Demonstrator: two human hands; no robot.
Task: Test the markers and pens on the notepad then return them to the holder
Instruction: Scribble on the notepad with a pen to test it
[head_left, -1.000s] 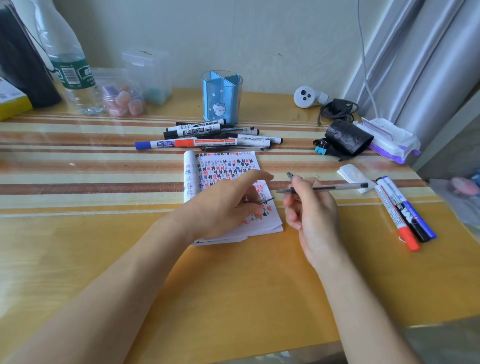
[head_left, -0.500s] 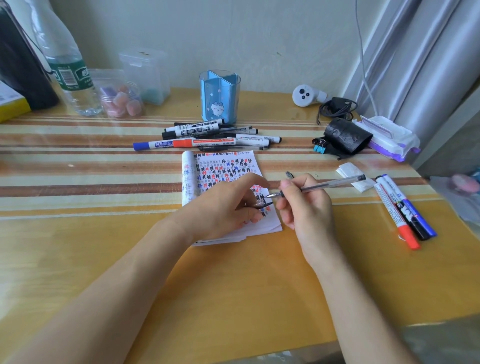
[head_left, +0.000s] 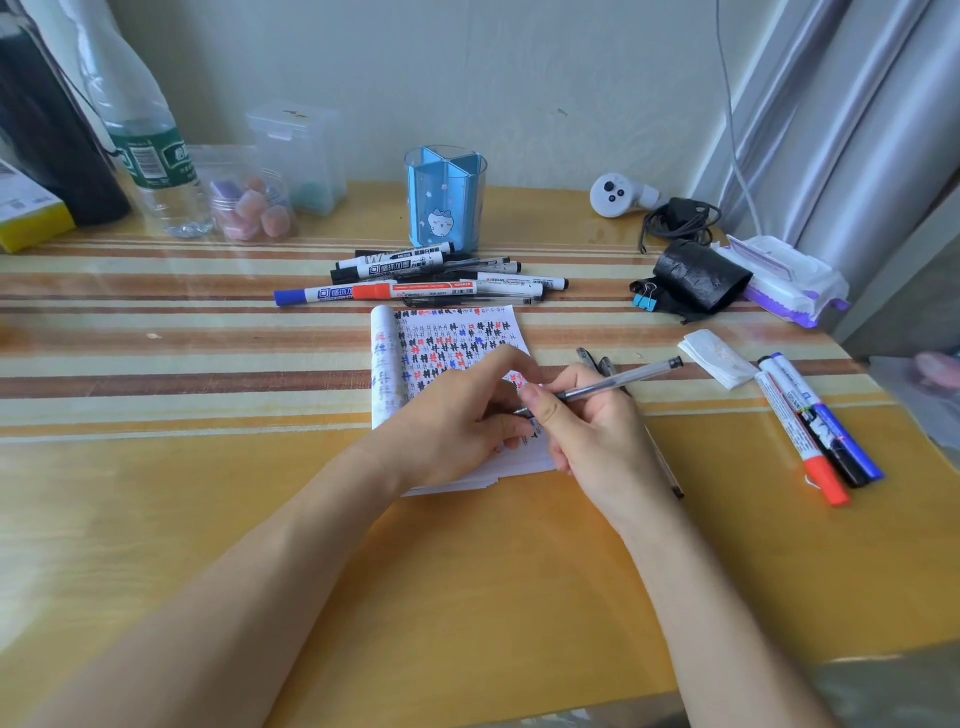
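An open notepad (head_left: 452, 338) full of red, blue and black test marks lies mid-table. My left hand (head_left: 457, 431) rests on its lower page and pinches a small dark pen cap (head_left: 521, 412). My right hand (head_left: 592, 436) grips a clear gel pen (head_left: 623, 376), with the tip pointing left and meeting the cap at my left fingers. The blue pen holder (head_left: 445, 197) stands behind the pad, with nothing showing above its rim. In front of it lies a pile of markers and pens (head_left: 415, 280). Three markers (head_left: 815, 426), red, black and blue, lie at the right.
Two dark pens (head_left: 592, 358) lie partly under my right hand. A folded tissue (head_left: 717, 358), black roll (head_left: 698, 283), wipes pack (head_left: 779, 280) and charger cable sit at the right rear. A water bottle (head_left: 150, 156) and clear jars stand at the left rear.
My right hand has carried the gel pen leftward and tilted it, so its tip has reached the cap held in my left fingers. My left hand stays on the notepad.
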